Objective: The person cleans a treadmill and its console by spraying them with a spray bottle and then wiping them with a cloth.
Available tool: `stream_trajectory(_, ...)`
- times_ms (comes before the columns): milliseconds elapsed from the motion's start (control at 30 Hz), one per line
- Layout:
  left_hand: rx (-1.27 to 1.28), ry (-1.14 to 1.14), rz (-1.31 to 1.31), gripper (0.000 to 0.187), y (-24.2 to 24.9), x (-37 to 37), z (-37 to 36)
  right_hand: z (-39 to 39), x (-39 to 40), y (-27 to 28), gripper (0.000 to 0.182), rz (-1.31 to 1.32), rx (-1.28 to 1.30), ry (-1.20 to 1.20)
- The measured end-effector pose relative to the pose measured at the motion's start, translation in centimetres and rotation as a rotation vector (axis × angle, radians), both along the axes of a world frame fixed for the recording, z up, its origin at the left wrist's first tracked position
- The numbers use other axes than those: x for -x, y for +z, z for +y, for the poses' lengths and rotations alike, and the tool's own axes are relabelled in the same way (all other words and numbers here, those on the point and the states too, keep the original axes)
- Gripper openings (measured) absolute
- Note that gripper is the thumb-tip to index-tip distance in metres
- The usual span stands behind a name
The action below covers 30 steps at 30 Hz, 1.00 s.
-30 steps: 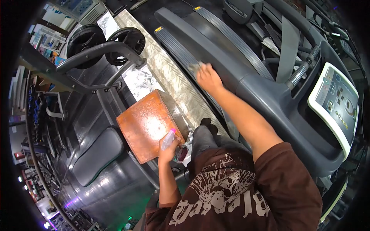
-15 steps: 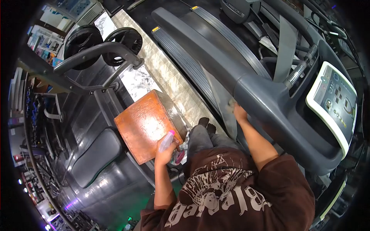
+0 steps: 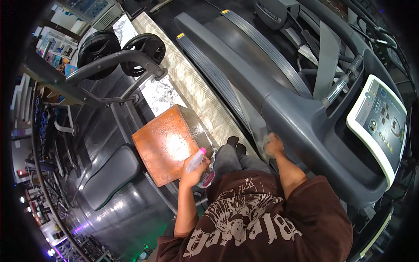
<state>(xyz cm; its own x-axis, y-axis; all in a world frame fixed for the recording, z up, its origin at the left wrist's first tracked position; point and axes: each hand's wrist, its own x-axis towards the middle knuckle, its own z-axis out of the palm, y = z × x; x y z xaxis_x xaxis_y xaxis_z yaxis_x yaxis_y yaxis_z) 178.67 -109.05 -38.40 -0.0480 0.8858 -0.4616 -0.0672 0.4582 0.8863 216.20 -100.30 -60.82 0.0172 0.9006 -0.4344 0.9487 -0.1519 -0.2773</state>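
My left hand [image 3: 192, 174] is closed round a clear spray bottle [image 3: 196, 161] with a pink nozzle tip. Pinkish liquid shows in the lower part of the bottle, beside my leg. The hand is in front of the near edge of an orange-brown box [image 3: 163, 144]. On the other side, my right hand [image 3: 274, 146] is at the grey side upright [image 3: 251, 118] of a treadmill [image 3: 288, 105], below its handrail. Its fingers look curled over a small pale patch, blurred, which I cannot make out.
The treadmill's console [image 3: 379, 118] is at the right. Left of me are a padded bench seat [image 3: 111, 177] and a metal frame with black weight plates [image 3: 99, 54]. A strip of marbled tile [image 3: 192, 83] runs between the box and the treadmill.
My right hand has moved down along the treadmill's upright, closer to my body. My left hand still holds the spray bottle and has shifted slightly right in view.
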Motion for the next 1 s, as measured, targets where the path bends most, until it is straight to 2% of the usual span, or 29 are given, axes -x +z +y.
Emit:
stream_trajectory(67, 0.023, 0.022, -0.002, 0.006, 0.0, -0.2, -0.5, 1.3, 0.6, -2.2, 0.055, 0.117, -0.284, -0.25)
stream_trajectory(133, 0.024, 0.022, -0.017, 0.007, -0.3, -0.3, -0.7, 4.8, 3.2, 2.3, 0.055, 0.308, -0.273, -0.156)
stream_trajectory(200, 0.025, 0.02, -0.018, 0.007, -0.2, -0.5, -0.4, 6.1, 8.6, 7.7, 0.05, 0.283, -0.238, -0.309)
stream_trajectory(300, 0.021, 0.012, -0.011, 0.007, 0.0, -1.2, 0.0, 7.3, 11.1, 8.4, 0.052, 0.217, -0.176, -0.252)
stream_trajectory(400, -0.003, -0.008, 0.005, 0.007, 0.1, -1.6, 0.3, 6.5, 9.2, 7.0, 0.056, 0.215, -0.061, -0.098)
stream_trajectory(467, 0.008, -0.009, 0.01, 0.007, 1.1, -2.0, 0.3, 3.2, 6.1, 2.3, 0.056, 0.19, -0.036, -0.07)
stream_trajectory(567, -0.029, 0.034, 0.012, 0.006, 2.1, -2.4, -0.3, -3.8, 2.2, -2.4, 0.041, -0.03, -0.011, -0.216)
stream_trajectory(667, 0.005, 0.107, -0.037, 0.005, 1.0, -1.9, -2.0, -2.7, -2.3, -7.1, 0.035, 0.177, 0.022, -0.342)
stream_trajectory(733, 0.039, 0.11, -0.043, 0.005, 1.3, -2.2, -2.2, 0.7, -2.7, -5.7, 0.035, 0.346, -0.059, -0.373)
stream_trajectory(833, 0.039, 0.116, -0.058, 0.006, 0.4, -2.5, -2.1, 7.3, 0.6, 1.2, 0.035, 0.524, -0.184, -0.351)
stream_trajectory(900, 0.046, 0.065, -0.028, 0.007, 0.7, -3.1, -1.3, 8.6, 3.1, 3.7, 0.035, 0.499, -0.175, -0.364)
stream_trajectory(1000, 0.013, 0.026, -0.04, 0.008, 1.6, -4.1, 0.3, 7.8, 4.5, 3.0, 0.036, 0.362, -0.088, -0.353)
